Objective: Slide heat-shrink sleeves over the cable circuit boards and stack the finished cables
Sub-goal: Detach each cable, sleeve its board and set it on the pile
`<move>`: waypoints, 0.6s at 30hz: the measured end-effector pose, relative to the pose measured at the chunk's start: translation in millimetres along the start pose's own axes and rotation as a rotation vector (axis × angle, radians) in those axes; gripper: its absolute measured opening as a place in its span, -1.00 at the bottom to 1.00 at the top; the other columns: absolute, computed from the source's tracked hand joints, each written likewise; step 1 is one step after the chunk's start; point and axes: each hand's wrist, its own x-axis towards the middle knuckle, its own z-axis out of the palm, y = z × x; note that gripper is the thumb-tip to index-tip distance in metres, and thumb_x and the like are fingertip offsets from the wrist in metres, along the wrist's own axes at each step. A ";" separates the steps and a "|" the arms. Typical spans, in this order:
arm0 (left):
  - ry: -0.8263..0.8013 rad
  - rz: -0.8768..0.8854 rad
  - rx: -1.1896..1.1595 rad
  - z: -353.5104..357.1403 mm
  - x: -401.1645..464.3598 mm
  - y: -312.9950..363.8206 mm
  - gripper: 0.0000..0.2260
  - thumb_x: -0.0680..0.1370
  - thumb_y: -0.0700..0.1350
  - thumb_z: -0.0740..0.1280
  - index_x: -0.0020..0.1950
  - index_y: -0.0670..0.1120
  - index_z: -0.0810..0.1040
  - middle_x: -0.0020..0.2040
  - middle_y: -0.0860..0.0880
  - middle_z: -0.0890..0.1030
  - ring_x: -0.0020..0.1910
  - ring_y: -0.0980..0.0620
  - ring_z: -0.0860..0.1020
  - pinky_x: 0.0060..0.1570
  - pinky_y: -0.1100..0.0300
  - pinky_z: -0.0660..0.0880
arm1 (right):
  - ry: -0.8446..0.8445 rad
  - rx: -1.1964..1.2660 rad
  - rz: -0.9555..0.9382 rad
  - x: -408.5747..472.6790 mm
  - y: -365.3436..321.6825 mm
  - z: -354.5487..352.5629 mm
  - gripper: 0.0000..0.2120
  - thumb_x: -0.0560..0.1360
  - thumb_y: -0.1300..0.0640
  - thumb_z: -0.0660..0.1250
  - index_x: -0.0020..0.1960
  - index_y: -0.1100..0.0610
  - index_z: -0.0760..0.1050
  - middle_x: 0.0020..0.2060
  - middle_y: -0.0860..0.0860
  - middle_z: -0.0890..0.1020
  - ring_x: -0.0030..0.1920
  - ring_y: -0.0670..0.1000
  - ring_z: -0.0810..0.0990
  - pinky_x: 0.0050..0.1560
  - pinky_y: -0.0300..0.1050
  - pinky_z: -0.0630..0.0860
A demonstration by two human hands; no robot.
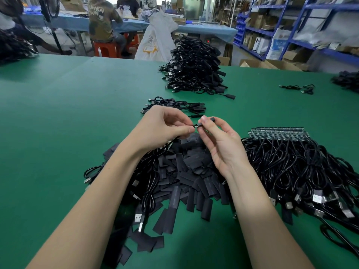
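Note:
Over a heap of flat black heat-shrink sleeves my two hands meet. My left hand pinches the end of a black cable whose lead trails down toward me. My right hand pinches a black sleeve between thumb and forefinger, its near end touching the cable end. The board itself is hidden by my fingertips. A bundle of unsleeved cables with bare circuit boards lies at the right. A small stack of sleeved cables lies just beyond my hands.
A tall pile of black cables stands further back on the green table. One loose cable lies at the far right, another heap at the edge. People sit at a blue table behind; shelves line the right wall.

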 end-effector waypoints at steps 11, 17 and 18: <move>0.013 -0.016 -0.033 0.4 0.9 -0.8 -0.91 0.44 -0.23 0.57 -0.11 -0.13 0.71 -0.26 -0.08 0.72 -0.31 0.06 0.67 -0.19 0.28 0.60 | -0.057 -0.086 -0.030 -2.5 -1.7 -0.4 -0.88 0.46 0.29 0.49 -0.09 0.14 0.58 -0.18 0.06 0.72 -0.12 -0.07 0.71 -0.07 -0.29 0.61; 0.015 -0.042 -0.093 -0.7 0.7 -0.5 -0.90 0.45 -0.26 0.55 -0.09 -0.14 0.68 -0.29 -0.05 0.72 -0.36 0.09 0.64 -0.26 0.34 0.52 | -0.186 -0.067 0.014 -1.7 -8.1 -6.9 -0.73 0.41 0.29 0.48 0.09 0.19 0.58 -0.04 0.12 0.73 -0.01 -0.02 0.72 0.00 -0.27 0.61; 0.014 -0.040 -0.098 -0.8 0.4 -0.1 -0.90 0.46 -0.26 0.55 -0.09 -0.14 0.68 -0.29 -0.04 0.71 -0.36 0.10 0.64 -0.27 0.36 0.52 | -0.195 -0.073 0.020 -1.5 -8.4 -7.3 -0.75 0.44 0.32 0.46 0.10 0.20 0.59 -0.04 0.12 0.73 -0.01 -0.02 0.72 -0.01 -0.27 0.61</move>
